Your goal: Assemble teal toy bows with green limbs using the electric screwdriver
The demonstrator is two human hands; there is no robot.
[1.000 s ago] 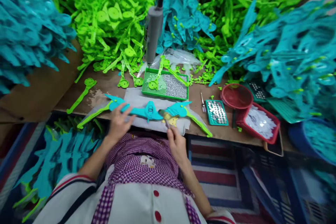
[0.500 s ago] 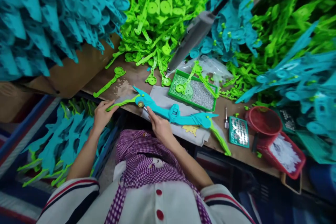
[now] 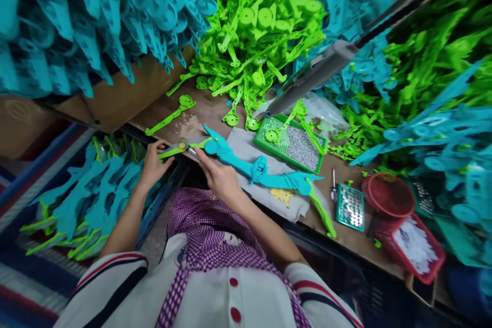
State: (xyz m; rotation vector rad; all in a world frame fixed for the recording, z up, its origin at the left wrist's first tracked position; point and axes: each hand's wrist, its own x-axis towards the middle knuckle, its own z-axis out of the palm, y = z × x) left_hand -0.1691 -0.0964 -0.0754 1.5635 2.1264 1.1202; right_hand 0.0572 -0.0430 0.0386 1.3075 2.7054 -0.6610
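Observation:
My left hand (image 3: 154, 168) is closed on the outer end of a green plastic arm (image 3: 200, 144), which joins the left end of a long turquoise plastic body (image 3: 239, 162). A small tool with a round, yellowish head and a metal shaft, looking like a small mallet (image 3: 183, 144), is held in my right hand (image 3: 223, 180). Its head is over the green arm, close to my left fingers; whether it touches cannot be told. A second green arm (image 3: 323, 211) slants down from the body's right end. The body lies across a grey cloth (image 3: 294, 209) at the table's front edge.
A grey power screwdriver (image 3: 313, 78) hangs above a green tray (image 3: 291, 158) of small metal parts. Piles of green pieces (image 3: 265, 18) and turquoise pieces (image 3: 115, 5) rise behind. Right are a teal tray (image 3: 350, 207) and red containers (image 3: 389, 195); a crate (image 3: 49, 156) stands at left.
My right hand has moved the mallet-like tool left, from the turquoise joint to over the green arm. The view has shifted a little, and the hanging screwdriver sits further right over the tray.

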